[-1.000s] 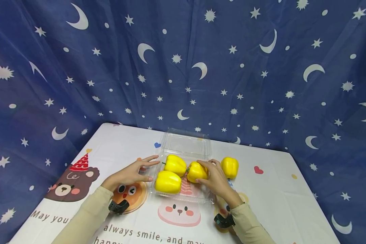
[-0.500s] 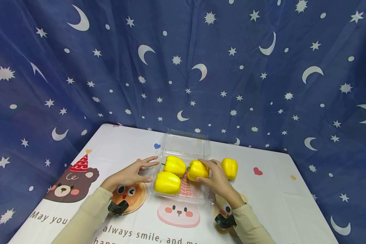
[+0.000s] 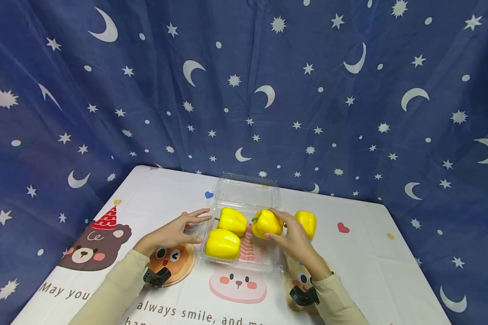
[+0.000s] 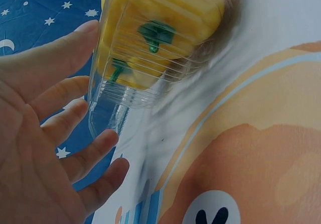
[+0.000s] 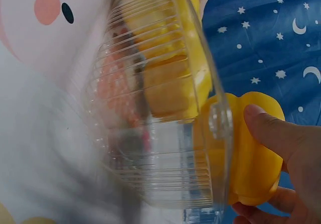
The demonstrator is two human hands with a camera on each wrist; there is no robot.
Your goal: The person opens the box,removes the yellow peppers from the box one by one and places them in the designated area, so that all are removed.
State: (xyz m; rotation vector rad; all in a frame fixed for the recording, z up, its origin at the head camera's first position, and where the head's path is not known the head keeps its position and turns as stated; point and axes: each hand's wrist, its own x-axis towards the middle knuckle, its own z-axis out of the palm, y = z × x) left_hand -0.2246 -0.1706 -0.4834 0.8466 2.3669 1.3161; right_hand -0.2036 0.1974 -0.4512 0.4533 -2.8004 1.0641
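Note:
A yellow bell pepper [image 3: 267, 224] with a green stem is gripped by my right hand [image 3: 294, 239], over the right part of a clear plastic clamshell box [image 3: 264, 259]. In the right wrist view the thumb [image 5: 271, 133] lies along one side of this pepper, with fingers under the other. Two more yellow peppers, a rear one [image 3: 232, 221] and a front one [image 3: 222, 244], lie in the left half of the box. My left hand [image 3: 175, 232] is spread beside the box's left wall, its fingertips right at the plastic in the left wrist view.
Another yellow pepper [image 3: 307, 223] sits on the table right of the box, partly behind my right hand. The box's clear lid [image 3: 248, 192] lies folded back toward the blue curtain [image 3: 244, 90]. A printed white cloth [image 3: 358, 262] covers the table.
My right hand has lifted the gripped pepper a little and shifted it to the right. The left hand and the two peppers on the left have stayed in place.

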